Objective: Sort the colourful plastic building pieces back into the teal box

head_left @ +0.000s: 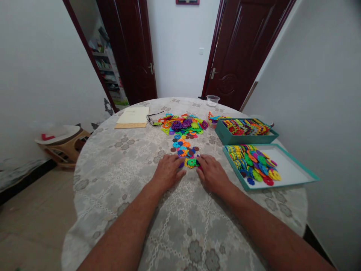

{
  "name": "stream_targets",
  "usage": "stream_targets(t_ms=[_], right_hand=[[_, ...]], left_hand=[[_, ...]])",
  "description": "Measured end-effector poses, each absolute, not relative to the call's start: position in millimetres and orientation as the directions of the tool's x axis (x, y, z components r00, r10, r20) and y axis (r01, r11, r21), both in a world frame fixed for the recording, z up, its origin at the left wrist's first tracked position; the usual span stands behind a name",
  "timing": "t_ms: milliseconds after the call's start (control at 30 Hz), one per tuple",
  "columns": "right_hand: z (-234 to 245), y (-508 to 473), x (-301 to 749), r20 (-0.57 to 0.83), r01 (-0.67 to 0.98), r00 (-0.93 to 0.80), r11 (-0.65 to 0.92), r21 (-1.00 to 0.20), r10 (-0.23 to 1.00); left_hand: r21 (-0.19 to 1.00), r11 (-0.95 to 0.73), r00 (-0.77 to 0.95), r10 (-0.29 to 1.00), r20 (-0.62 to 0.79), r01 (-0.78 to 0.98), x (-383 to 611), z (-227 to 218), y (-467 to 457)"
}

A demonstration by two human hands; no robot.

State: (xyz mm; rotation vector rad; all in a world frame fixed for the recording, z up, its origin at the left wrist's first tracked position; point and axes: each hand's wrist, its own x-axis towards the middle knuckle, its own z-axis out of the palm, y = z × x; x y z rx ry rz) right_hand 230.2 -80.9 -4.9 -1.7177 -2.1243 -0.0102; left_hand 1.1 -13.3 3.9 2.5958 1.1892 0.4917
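Observation:
Small gear-shaped plastic discs (191,162) in green, yellow and blue lie between my two hands on the table. My left hand (168,171) rests at the left end of this group, its thumb and forefinger around a purple disc (182,164). At the right end, the thumb and fingers of my right hand (213,173) close about another dark purple disc, mostly covered by the fingertips. Just beyond my fingers, loose blue, orange and brown discs (184,144) trail toward a larger mixed pile (186,123) of plastic pieces.
On the right stand a teal box (222,136) packed with rows of pieces and a shallow teal-edged lid (296,169) holding more discs. Papers (134,115) and eyeglasses (152,121) lie back left. A clear plastic bowl (213,99) sits at the far edge of the patterned tablecloth (118,169).

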Motion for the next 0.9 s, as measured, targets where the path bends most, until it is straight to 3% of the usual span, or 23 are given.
stream_targets(t_ms=[233, 367, 467, 567, 667, 900], right_hand=[[-1, -79, 234, 0.261, 0.943, -0.127, 0.197, -0.267, 0.957], [0, -84, 238, 0.331, 0.861, -0.084, 0.236, -0.450, 0.940], [4, -84, 243, 0.290, 0.765, -0.009, 0.194, -0.615, 0.957], [11, -85, 250, 0.206, 0.741, 0.013, 0.129, -0.659, 0.979], [23, -87, 256, 0.120, 0.744, -0.082, 0.141, -0.653, 0.989], [77, -61, 285, -0.027, 0.721, -0.072, 0.034, -0.693, 0.997]], left_hand=[[0.395, -0.746, 0.734, 0.644, 0.217, 0.537, 7, 3, -14], [0.438, -0.745, 0.735, 0.635, 0.235, 0.503, 6, -3, -15], [0.440, -0.746, 0.737, 0.633, 0.235, 0.500, 4, -3, -15], [0.417, -0.744, 0.726, 0.644, 0.239, 0.522, 2, 1, -15], [0.384, -0.708, 0.679, 0.696, 0.235, 0.593, -1, 9, -17], [0.310, -0.539, 0.542, 0.836, 0.085, 0.783, -6, 22, -20]])
